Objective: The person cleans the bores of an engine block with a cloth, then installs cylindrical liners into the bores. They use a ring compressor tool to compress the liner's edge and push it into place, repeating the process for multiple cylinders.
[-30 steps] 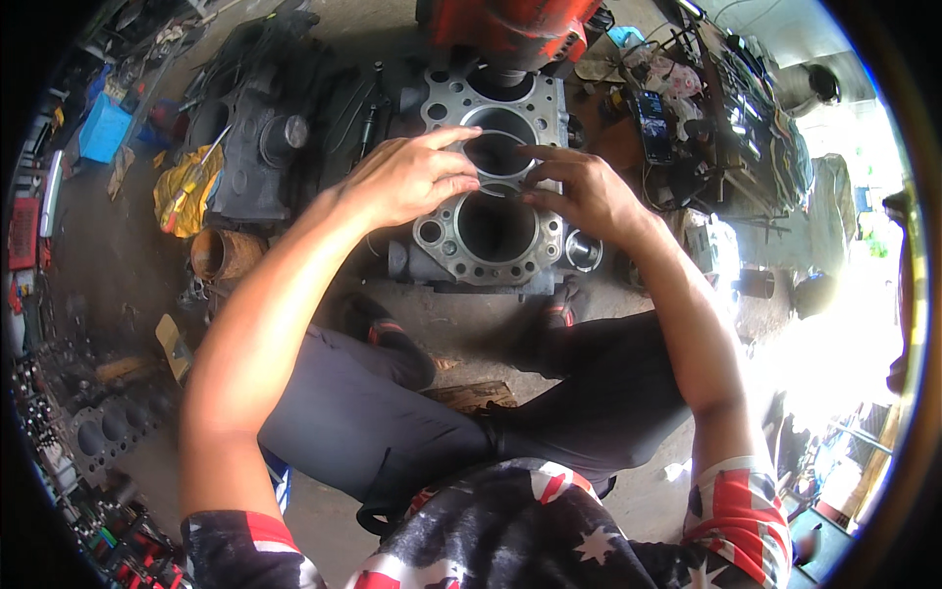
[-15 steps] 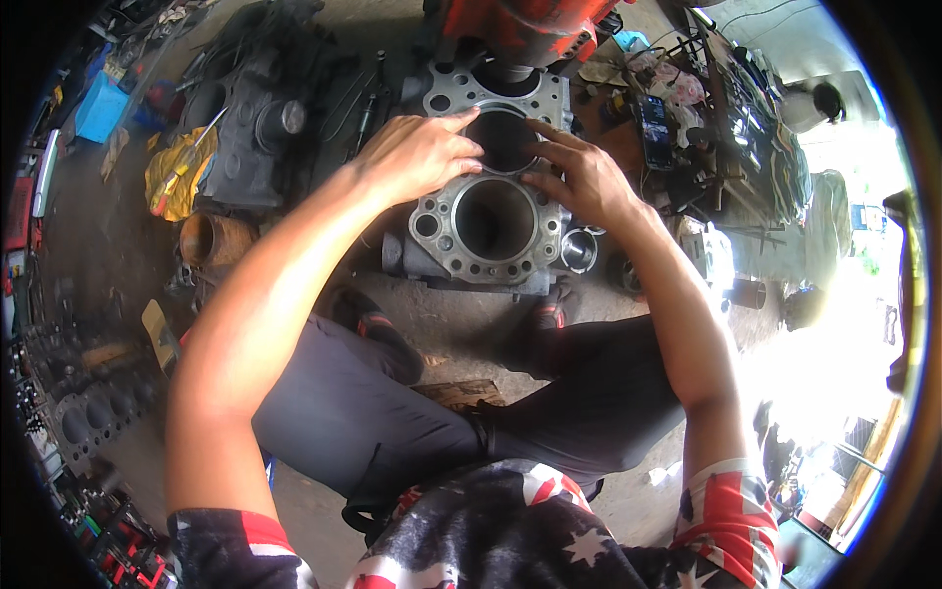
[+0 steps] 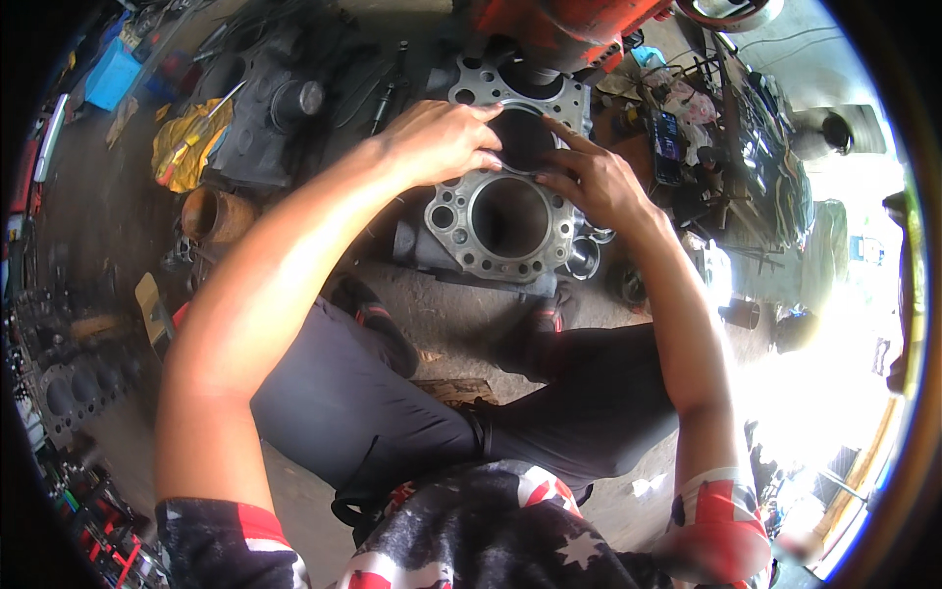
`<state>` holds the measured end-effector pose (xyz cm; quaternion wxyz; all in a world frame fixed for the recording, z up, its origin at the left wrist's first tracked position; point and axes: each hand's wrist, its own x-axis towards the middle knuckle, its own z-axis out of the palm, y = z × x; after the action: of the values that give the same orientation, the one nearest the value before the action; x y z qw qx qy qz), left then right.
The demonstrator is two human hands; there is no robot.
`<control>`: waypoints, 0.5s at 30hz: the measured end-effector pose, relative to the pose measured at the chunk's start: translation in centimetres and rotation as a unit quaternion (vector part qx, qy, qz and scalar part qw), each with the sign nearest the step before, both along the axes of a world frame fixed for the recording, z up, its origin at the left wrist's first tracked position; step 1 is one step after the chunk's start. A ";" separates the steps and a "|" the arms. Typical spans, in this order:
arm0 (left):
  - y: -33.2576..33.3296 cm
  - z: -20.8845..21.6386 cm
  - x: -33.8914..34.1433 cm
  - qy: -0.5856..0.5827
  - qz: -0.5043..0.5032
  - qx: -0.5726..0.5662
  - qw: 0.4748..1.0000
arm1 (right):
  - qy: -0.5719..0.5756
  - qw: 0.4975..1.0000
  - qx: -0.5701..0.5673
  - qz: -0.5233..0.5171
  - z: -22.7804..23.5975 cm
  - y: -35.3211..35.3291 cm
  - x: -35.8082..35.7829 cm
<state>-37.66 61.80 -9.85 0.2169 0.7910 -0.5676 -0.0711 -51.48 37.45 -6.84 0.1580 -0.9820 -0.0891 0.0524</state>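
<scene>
A grey metal engine block (image 3: 458, 236) stands in front of me, its flat top pierced by large round bores and smaller holes. My left hand (image 3: 442, 139) reaches to the left side of the middle bore, index finger and thumb apart, fingertips on its thin bright rim (image 3: 522, 105). Across from it, my right hand (image 3: 599, 177) touches the right side of that rim with its fingers spread. Whether the rim is a separate ring or liner, I cannot tell. Nearest me, the front bore (image 3: 510, 218) is uncovered and dark inside.
A red machine part (image 3: 559, 29) overhangs the block's far end. Left of the block lie a dark metal casting (image 3: 255, 137), a yellow cloth (image 3: 186, 147) and a rusty pipe piece (image 3: 208, 214). A phone (image 3: 666, 147) and metal scraps are on the right; a metal ring-shaped part (image 3: 583, 259) sits by the block.
The block and both hands appear slightly farther right as the view turns. My fingers stay at the middle bore's rim, with little visible change in their grip.
</scene>
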 end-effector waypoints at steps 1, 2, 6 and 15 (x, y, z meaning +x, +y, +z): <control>0.0 0.0 -0.1 0.003 0.004 -0.004 1.000 | 0.007 1.000 -0.006 -0.006 0.0 0.0 0.0; -0.1 0.0 -0.2 0.005 0.007 -0.008 1.000 | 0.007 1.000 -0.012 -0.010 0.0 0.1 0.1; -0.3 0.1 -0.3 -0.003 0.008 0.002 1.000 | 0.001 1.000 -0.007 -0.001 0.0 0.2 0.2; -0.4 0.2 -0.3 -0.019 0.006 -0.002 1.000 | 0.001 1.000 0.000 -0.005 0.1 0.3 0.3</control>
<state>-37.99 61.42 -9.63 0.2082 0.7950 -0.5672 -0.0531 -51.19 37.71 -6.69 0.1579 -0.9825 -0.0841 0.0527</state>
